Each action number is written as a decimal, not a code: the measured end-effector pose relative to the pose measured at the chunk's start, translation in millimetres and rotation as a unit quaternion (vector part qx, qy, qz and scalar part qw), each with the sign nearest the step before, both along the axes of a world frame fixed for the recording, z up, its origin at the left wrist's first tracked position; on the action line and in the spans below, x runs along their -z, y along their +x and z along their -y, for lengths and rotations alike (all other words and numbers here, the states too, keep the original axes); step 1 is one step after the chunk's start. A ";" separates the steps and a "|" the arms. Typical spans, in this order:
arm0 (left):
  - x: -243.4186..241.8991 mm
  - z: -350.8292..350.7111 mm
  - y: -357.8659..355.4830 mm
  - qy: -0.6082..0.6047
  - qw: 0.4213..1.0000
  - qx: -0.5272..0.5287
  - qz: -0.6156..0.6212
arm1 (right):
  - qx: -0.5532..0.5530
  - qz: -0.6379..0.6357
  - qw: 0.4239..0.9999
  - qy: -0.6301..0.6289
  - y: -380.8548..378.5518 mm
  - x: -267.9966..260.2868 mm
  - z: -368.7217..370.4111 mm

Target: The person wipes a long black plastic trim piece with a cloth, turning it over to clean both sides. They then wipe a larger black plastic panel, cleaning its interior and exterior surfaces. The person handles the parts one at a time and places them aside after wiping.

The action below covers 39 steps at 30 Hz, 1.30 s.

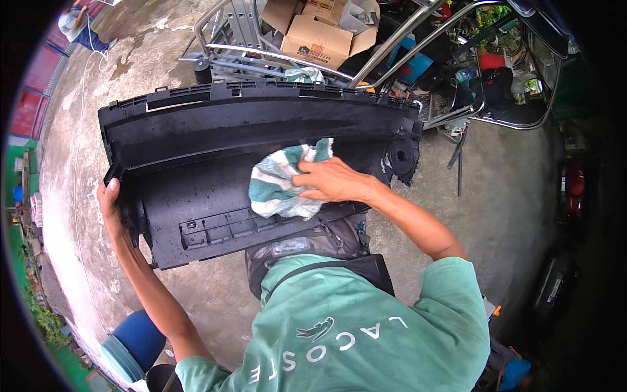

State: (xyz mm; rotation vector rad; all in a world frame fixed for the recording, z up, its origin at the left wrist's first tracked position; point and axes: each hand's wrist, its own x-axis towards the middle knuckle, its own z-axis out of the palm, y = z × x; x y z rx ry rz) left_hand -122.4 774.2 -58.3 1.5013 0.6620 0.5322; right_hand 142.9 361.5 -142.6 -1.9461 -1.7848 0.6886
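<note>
A long black moulded plastic housing, trough-shaped like an air-conditioner casing, spans the view in front of my body. Water drops speckle its inner surface. My left hand grips its left end, the thumb over the edge and the fingers mostly hidden. Bunched under my right hand is a green-and-white striped towel, pressed to the inside of the trough right of its middle. Slots and clips line the housing's far edge, and a round socket sits at its right end.
Beyond the housing stands a metal-tube frame with an open cardboard box and mixed clutter. A blue drum is at lower left. Another person is far off at upper left, near a thin hose along the concrete floor.
</note>
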 end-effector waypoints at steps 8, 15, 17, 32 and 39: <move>13.1 -9.7 -0.6 0.013 1.000 -0.006 0.006 | 0.083 -0.042 0.995 0.044 15.9 23.5 37.1; 8.8 -3.0 16.8 0.043 0.999 0.011 -0.005 | 0.188 0.149 0.954 -0.180 46.7 20.0 91.8; 7.6 -2.2 17.9 0.049 0.998 -0.019 -0.024 | 0.219 0.155 0.962 -0.057 48.4 38.0 103.8; -20.3 17.0 36.6 0.066 0.995 -0.003 -0.076 | -0.051 0.336 0.810 0.477 -83.2 -24.7 -235.8; -13.8 13.4 33.0 0.056 0.998 0.022 0.015 | -0.232 0.265 0.935 0.032 22.0 15.7 -60.6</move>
